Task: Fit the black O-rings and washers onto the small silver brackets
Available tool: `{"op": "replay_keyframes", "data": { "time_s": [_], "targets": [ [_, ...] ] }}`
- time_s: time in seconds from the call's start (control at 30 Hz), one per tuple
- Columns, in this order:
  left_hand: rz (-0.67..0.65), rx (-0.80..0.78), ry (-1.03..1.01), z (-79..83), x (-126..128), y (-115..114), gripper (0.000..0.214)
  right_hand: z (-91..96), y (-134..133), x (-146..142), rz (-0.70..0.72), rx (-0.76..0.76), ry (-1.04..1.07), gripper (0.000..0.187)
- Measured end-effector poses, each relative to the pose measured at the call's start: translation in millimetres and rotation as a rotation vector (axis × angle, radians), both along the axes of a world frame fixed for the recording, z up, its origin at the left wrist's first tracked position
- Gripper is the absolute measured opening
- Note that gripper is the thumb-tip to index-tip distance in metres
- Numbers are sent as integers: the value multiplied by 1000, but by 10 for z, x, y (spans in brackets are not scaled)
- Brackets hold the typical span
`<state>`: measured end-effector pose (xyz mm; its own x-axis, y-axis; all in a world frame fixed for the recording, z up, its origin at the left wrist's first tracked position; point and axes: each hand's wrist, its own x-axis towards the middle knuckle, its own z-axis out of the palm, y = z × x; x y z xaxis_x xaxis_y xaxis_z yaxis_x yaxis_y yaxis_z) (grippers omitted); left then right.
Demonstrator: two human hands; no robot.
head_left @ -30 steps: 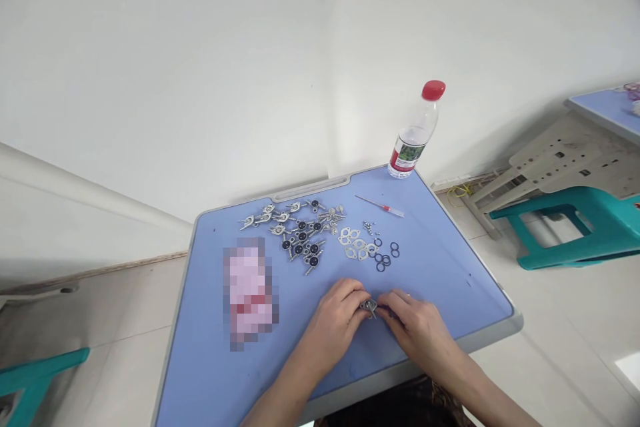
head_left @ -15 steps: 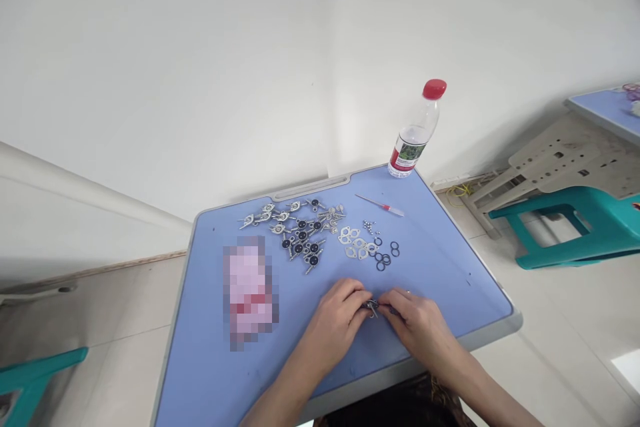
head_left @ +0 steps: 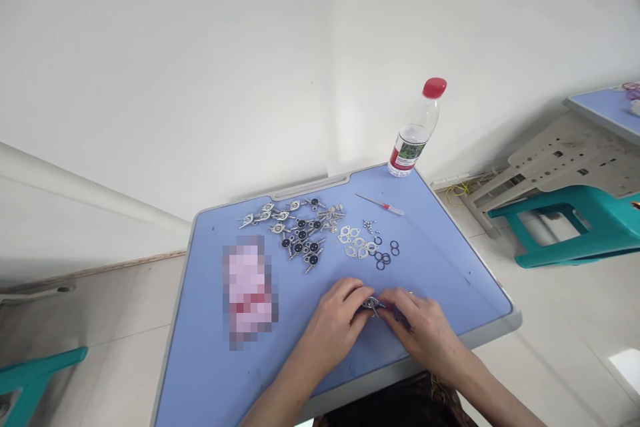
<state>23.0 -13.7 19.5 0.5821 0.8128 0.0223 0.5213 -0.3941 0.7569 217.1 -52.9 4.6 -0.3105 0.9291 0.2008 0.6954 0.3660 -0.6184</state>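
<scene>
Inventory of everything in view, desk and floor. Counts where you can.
blue desk: 1, blue top, grey rim, centre
water bottle: 1, clear, red cap, far desk corner
small screwdriver: 1, red and silver, near far edge
metal parts with black centres: many, silver and black, heaped mid-desk
flat metal plates: several, silver, right of heap
steel balls: several, silver, above plates
O-rings: several, black, right of plates
blurred object: 1, pink, left of desk
teal stool: 1, teal, floor right
second desk: 1, blue, top right
yellow wire: 1, yellow, floor by wall
metal assembly: 1, silver, between hands
left hand: 1, pinching assembly
right hand: 1, pinching assembly
</scene>
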Motion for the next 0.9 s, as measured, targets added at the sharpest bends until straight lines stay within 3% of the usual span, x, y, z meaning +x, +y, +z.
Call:
{"op": "replay_keyframes", "data": {
  "time_s": [0.2, 0.53, 0.9],
  "targets": [
    [-12, 6, 4, 50, 5, -6, 29, -18, 24, -23, 12, 73, -19, 17],
    [-10, 41, 12, 19, 11, -6, 20, 0, 15, -16, -18, 26, -20, 16],
    [-10, 49, 42, 79, 23, -27, 28, -51, -26, -18, -87, 15, -93, 18]
  ]
}}
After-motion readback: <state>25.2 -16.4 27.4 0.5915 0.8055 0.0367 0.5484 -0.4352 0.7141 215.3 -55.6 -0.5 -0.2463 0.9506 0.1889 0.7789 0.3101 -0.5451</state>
